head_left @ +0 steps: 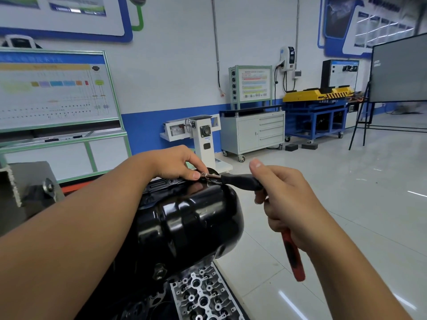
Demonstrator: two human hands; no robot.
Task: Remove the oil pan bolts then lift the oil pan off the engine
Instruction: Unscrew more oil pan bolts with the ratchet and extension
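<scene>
A glossy black oil pan (191, 225) sits on the upturned engine in the middle of the view, its flange (161, 183) running along the far side. My left hand (178, 166) reaches over the pan and pinches a small silver bolt or socket end (204, 174) at the far flange. My right hand (284, 199) grips a ratchet wrench: its black head (240, 181) points left toward the bolt, and its red-and-black handle (292, 255) hangs down below my palm.
A bare aluminium cylinder head (203, 296) lies below the pan. The grey engine stand bracket (30, 188) is at the left. Behind stand a white stand (203, 139), a grey drawer cabinet (254, 132), a blue and yellow bench (318, 112), display boards and open tiled floor (346, 204).
</scene>
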